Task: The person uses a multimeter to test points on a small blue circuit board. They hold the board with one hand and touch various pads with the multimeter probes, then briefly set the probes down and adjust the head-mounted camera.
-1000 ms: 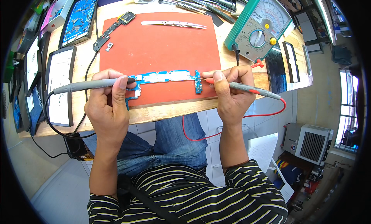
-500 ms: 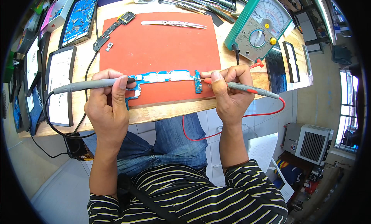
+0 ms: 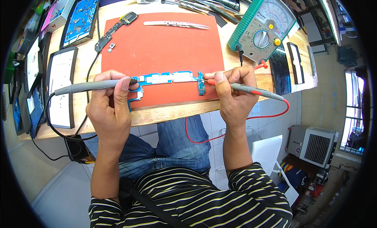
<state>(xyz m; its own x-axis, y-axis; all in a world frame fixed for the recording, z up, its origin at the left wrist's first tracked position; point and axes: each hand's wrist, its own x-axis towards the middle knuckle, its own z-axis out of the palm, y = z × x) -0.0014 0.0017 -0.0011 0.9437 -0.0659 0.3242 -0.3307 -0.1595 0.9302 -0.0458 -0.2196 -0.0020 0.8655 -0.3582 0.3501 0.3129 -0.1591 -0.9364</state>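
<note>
The left hand (image 3: 110,97) pinches a smooth grey probe (image 3: 87,86), nearly level, black end pointing right. The notched, narrow blue circuit board (image 3: 169,77) stretches left to right on the orange mat (image 3: 165,47). The right hand (image 3: 236,93) grips a grey-and-red probe (image 3: 257,91) slanting up-left toward the board's right end.

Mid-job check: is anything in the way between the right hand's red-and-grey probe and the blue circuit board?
Nothing visible. The right hand holds the red-and-grey probe at the board's right end; actual tip contact is too small to confirm. The tweezers lie well clear, farther up the orange mat.
</note>
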